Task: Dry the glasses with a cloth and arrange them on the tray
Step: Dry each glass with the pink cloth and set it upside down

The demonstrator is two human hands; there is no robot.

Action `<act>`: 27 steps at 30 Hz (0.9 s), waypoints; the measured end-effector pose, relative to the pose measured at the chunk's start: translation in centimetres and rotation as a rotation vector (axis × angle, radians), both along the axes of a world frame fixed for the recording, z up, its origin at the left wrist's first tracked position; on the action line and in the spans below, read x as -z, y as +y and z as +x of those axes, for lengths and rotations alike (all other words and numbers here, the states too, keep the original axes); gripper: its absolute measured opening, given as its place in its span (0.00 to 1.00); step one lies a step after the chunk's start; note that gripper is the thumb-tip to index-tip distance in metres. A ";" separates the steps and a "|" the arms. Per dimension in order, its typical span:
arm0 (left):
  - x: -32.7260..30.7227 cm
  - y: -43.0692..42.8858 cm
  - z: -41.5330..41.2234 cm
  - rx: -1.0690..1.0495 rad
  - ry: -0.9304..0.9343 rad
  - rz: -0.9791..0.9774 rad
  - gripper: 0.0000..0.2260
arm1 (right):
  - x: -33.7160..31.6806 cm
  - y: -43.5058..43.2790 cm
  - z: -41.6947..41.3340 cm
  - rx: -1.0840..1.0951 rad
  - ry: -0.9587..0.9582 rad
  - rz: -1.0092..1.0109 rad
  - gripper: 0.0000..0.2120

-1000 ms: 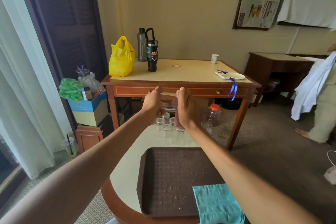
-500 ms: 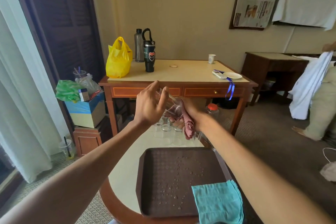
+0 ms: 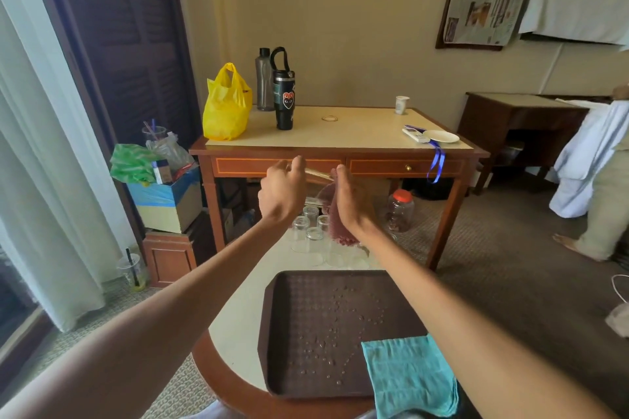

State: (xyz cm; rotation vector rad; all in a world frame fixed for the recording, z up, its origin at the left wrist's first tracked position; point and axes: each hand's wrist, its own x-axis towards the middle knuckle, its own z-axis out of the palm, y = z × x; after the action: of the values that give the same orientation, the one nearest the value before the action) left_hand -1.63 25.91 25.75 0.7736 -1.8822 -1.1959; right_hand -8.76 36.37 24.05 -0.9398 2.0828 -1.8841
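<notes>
Glass (image 3: 318, 188) in left grip (image 3: 281, 188), maroon cloth (image 3: 340, 231) in right grip (image 3: 351, 202); teal cloth (image 3: 408, 381) overlaps tray (image 3: 306, 316).

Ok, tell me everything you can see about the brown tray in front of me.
The dark brown rectangular tray looks like plastic, with rounded corners, a low raised rim and a fine dotted texture. It lies flat on the round cream-topped table. Water droplets are scattered over its middle. A teal cloth covers its near right corner. Clear glasses stand on the table just beyond its far edge.
</notes>
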 end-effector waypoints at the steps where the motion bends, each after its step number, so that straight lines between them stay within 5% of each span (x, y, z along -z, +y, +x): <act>1: 0.1 0.1 0.3 -0.020 0.032 -0.178 0.20 | -0.3 0.2 -0.3 -0.085 -0.152 -0.012 0.27; 5: 0.1 -0.3 1.3 0.095 0.231 -0.839 0.17 | -1.1 1.9 -0.9 -0.452 -0.745 0.147 0.20; 10: 0.0 -0.3 1.2 0.176 0.194 -0.972 0.17 | -0.2 2.2 -0.6 -0.555 -0.950 0.132 0.26; 13: 0.0 -0.5 0.7 0.127 0.106 -0.744 0.16 | -0.2 1.3 0.5 -0.337 -0.810 -0.012 0.24; 18: -0.1 -1.2 -0.6 0.092 -0.071 0.222 0.19 | 0.9 0.0 0.3 0.042 -0.150 0.092 0.37; 20: 0.1 -1.3 -0.6 0.070 -0.066 0.285 0.19 | 1.0 -0.4 0.2 0.047 -0.031 0.067 0.37; 23: 0.2 -0.8 -0.2 -0.019 0.022 0.032 0.20 | 0.1 -0.6 0.2 -0.025 -0.179 0.058 0.30; 27: 0.3 -0.7 1.5 0.015 0.229 -0.695 0.13 | -0.8 0.6 -1.0 -0.485 -0.717 0.207 0.22</act>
State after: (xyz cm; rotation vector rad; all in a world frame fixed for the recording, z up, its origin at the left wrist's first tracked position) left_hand -0.12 25.26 25.41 0.2280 -1.9204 -0.5325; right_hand -9.73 37.02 24.86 -0.5330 1.4253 -1.4254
